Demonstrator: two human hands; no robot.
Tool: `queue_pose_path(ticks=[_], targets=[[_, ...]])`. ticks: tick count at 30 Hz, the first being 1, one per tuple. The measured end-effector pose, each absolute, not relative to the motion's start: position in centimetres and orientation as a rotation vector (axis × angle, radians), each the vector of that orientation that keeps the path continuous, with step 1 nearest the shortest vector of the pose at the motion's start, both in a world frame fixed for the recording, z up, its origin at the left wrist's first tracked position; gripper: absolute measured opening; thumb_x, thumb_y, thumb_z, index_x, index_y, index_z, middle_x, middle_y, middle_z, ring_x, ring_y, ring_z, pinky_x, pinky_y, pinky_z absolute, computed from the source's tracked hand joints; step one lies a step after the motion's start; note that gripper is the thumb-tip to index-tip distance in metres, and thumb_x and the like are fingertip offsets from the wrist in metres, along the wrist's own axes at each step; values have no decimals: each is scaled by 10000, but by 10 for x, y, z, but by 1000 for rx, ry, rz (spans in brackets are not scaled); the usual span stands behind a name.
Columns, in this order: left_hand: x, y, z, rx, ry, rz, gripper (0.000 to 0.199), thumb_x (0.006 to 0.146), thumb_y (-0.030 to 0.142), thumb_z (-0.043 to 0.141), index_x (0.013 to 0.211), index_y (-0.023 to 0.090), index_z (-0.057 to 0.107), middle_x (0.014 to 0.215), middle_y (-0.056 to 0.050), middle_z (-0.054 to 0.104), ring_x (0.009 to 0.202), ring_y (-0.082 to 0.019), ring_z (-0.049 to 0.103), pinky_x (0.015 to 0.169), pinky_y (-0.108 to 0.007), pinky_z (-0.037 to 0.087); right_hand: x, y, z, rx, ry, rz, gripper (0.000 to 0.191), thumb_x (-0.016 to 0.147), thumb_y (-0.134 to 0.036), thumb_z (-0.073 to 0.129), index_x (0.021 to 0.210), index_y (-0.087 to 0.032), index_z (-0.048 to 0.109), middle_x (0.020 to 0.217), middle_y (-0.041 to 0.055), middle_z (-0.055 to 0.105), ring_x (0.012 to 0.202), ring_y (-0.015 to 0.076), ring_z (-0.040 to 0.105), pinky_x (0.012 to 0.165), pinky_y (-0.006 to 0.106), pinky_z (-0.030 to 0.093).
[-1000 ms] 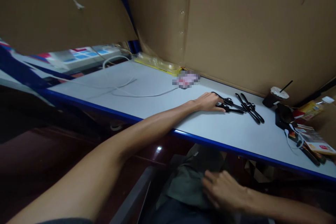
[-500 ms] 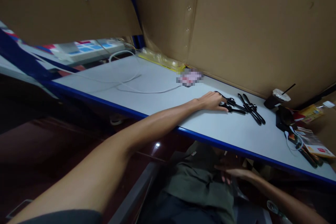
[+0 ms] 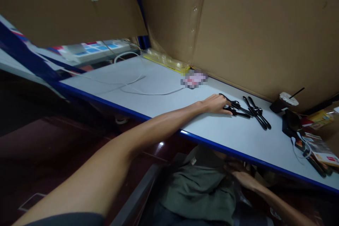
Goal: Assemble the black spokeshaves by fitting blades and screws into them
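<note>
My left hand [image 3: 215,104] reaches over the white table, its fingers closed around the near end of a black plier-like piece [image 3: 239,107] with two long slim arms. A matching black piece [image 3: 256,112] lies just to the right, close to or touching the far tips of the first. Below the table edge, my right hand [image 3: 239,176] is in shadow near the dark green cloth [image 3: 201,187] over my lap. Its fingers are blurred, and I cannot make out anything in them.
A lidded cup with a straw [image 3: 283,102] stands at the back right, beside packets [image 3: 321,150] and a looped white cable [image 3: 304,148]. Farther left lie a pixelated pink item [image 3: 194,78], a yellow clear-topped pack [image 3: 166,63] and a white cord [image 3: 156,94]. Cardboard walls [image 3: 259,35] rise behind.
The view has shifted slightly, moving the scene a little to the right. My left hand stays on the black piece. My right hand has moved slightly under the table edge.
</note>
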State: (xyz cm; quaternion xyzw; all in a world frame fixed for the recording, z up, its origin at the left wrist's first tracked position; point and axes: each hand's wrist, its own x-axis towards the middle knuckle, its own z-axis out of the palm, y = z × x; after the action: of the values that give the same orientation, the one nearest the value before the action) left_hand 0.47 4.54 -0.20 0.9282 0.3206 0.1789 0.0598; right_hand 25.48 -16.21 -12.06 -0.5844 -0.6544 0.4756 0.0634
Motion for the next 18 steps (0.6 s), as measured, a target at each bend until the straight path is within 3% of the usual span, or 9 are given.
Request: queue_pose_path(ticks=[4,11,15,18], targets=[[4,45,-1,2814,964,529,475,930,601,585,1151,217,758,906,-93,755,797,-248,669,622,-326,330,257,-172,-111,-1675,-1867,1585,640,845,-807,475,925,-238,754,960,78,738,986,304,663,911,424,514],[2,45,-3,2823,944,548,438,940,597,590,1097,222,751,898,-74,753,776,-218,672,587,-307,290,277,-182,-108,-1712,-1754,1663,649,873,-769,485,965,-187,758,956,103,751,964,317,689,905,427,521],[2,46,-5,2828,933,554,431,938,600,588,1084,228,748,896,-70,752,779,-217,671,592,-310,298,278,-168,-106,-1749,-1988,1456,577,889,-695,484,1127,-250,764,1207,107,737,1179,350,639,1062,480,454],[1,46,-4,2826,935,555,431,942,599,575,1073,225,746,903,-76,747,778,-215,664,591,-317,291,270,-167,-98,-1783,-2194,1269,503,934,-562,459,1212,-253,743,1286,121,715,1217,346,636,1061,482,465]])
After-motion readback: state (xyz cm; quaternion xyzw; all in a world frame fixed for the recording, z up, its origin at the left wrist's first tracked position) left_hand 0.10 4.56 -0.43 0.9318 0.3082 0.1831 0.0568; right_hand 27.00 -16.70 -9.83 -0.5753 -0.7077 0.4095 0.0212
